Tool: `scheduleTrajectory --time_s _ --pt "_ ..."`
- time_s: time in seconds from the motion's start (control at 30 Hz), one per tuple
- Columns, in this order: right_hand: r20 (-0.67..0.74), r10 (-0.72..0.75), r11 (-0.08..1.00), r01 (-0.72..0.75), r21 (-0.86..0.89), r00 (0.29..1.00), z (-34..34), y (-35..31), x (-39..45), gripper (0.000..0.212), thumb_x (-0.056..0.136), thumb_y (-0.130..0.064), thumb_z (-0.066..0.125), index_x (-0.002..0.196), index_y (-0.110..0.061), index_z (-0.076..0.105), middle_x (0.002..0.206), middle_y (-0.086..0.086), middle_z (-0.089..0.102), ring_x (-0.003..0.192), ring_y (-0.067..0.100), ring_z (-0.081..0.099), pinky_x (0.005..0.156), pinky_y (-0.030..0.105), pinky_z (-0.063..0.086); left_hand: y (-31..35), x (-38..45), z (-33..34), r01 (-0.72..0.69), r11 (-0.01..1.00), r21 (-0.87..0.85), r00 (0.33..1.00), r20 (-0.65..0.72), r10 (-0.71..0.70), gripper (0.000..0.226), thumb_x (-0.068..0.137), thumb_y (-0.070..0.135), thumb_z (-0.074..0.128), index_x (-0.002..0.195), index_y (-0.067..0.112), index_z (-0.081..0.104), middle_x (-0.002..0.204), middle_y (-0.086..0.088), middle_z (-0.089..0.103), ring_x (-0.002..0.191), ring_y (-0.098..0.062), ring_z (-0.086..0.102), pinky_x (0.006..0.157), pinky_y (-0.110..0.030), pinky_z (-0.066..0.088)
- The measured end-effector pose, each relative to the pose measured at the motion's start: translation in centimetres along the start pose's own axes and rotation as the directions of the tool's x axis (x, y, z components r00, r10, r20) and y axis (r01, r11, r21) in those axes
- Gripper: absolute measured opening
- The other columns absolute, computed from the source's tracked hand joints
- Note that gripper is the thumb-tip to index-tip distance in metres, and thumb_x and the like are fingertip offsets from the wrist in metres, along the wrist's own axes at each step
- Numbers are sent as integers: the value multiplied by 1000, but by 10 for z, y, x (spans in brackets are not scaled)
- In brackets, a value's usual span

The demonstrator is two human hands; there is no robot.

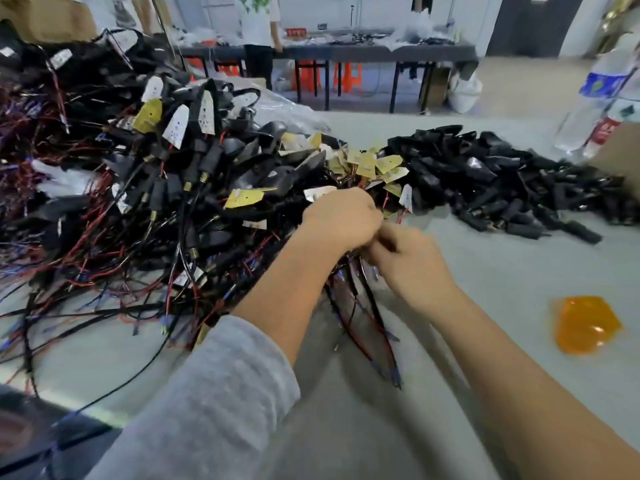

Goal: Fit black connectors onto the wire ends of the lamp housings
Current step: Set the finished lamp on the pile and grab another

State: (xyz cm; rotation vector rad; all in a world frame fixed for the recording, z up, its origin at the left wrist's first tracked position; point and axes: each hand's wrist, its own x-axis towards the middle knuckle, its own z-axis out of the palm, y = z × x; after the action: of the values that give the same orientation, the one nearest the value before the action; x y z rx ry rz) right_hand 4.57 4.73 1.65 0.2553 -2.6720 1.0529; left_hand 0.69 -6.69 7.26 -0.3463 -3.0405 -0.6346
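Hundreds of wired lamp housings [194, 161] sprawl from nine to eleven o'clock on the desk [485, 289]; loose black connectors [502, 181] heap at one to two o'clock. Snag risk looks high: pulling one lead could drag neighbours off the tangle. At centre, left hand [341, 216] and right hand [408, 261] curl tightly around a bundle of red and black wires [374, 327] trailing toward six o'clock. Whether either pinches a connector, cannot tell: fingers hide it, blurred. Orange lens [585, 323] at four o'clock, stray.
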Motion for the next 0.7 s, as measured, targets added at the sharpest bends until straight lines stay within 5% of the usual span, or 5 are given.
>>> scheduleTrajectory --time_s 0.17,0.27,0.4,0.57,0.7 --pt "-112 186 979 -175 101 976 -19 44 -16 19 92 -17 53 82 -13 69 77 4 67 82 29 62 76 43 52 16 -9 59 158 977 144 979 -148 -137 33 94 32 47 123 22 61 137 -12 41 125 -34 36 99 -44 37" --pt "-152 256 953 -222 206 955 -21 50 -17 20 93 -21 52 88 -19 71 77 -7 65 85 24 63 80 43 53 16 -2 71 200 971 132 953 -257 -162 30 95 30 48 120 22 62 136 -10 42 124 -34 38 99 -44 36" --pt "-88 206 975 -197 107 974 -18 51 -13 18 91 -21 52 87 -23 70 82 -5 66 88 20 61 79 37 50 13 12 75 155 978 140 956 -270 -113 29 93 15 49 114 26 66 124 -6 54 115 -33 44 89 -41 38" --pt "-64 241 961 -229 154 969 -20 53 -9 21 92 -22 51 84 -21 70 70 -7 62 79 20 61 77 39 50 9 11 79 -17 999 31 881 -472 30 38 84 2 48 107 25 70 107 -3 66 105 -31 48 79 -34 33" --pt "-100 314 876 -247 415 944 -24 48 -10 30 98 -34 47 81 -21 68 60 -5 60 58 12 54 61 38 46 26 1 84 -424 857 -293 824 -517 232 27 85 -2 48 102 13 62 88 5 61 81 -12 54 70 -24 39"
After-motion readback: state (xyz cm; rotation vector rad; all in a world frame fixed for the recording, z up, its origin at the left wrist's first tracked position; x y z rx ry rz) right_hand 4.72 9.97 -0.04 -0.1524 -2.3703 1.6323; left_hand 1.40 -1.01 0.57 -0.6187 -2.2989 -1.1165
